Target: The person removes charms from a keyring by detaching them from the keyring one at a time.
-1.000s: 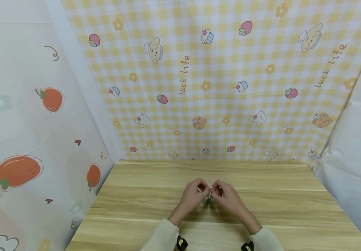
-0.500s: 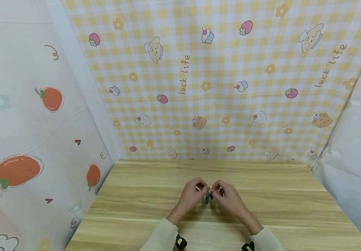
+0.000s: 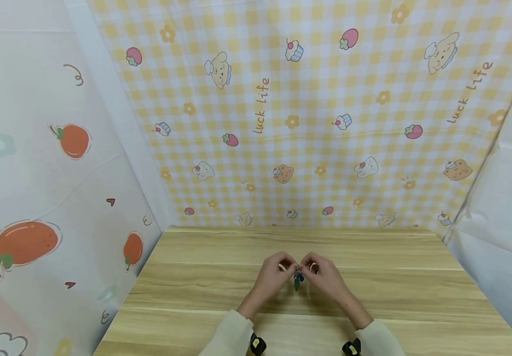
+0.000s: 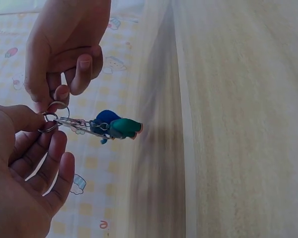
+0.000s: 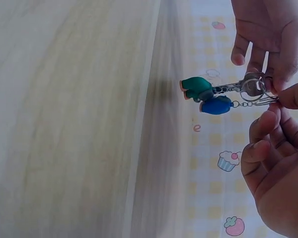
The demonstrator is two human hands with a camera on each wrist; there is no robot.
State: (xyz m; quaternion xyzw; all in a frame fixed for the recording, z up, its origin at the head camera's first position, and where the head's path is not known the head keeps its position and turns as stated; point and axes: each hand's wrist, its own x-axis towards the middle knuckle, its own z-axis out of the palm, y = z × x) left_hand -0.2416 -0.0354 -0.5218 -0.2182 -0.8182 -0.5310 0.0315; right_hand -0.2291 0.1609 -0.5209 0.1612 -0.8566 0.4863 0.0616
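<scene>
Both hands meet above the middle of the wooden table (image 3: 371,291). My left hand (image 3: 291,267) and my right hand (image 3: 305,267) each pinch the metal key rings (image 4: 53,115) between thumb and fingertips. From the rings, on short chains, hang a green charm (image 5: 196,88) and a blue charm (image 5: 216,105), clear of the tabletop. In the left wrist view my left hand (image 4: 43,126) is at the lower left and the right hand (image 4: 58,97) above it. In the right wrist view my right hand (image 5: 277,101) is at the lower right, below the left hand (image 5: 264,73). The head view shows the charms (image 3: 298,282) as a small dark spot.
A yellow checked cloth (image 3: 309,123) with cartoon prints hangs behind the table. A fruit-print sheet (image 3: 37,198) closes the left side and a white sheet (image 3: 505,222) the right. Bare wood surrounds the hands on all sides.
Both hands stay in nearly the same place, fingertips drawn a little closer. The two charms have swung slightly beneath the rings.
</scene>
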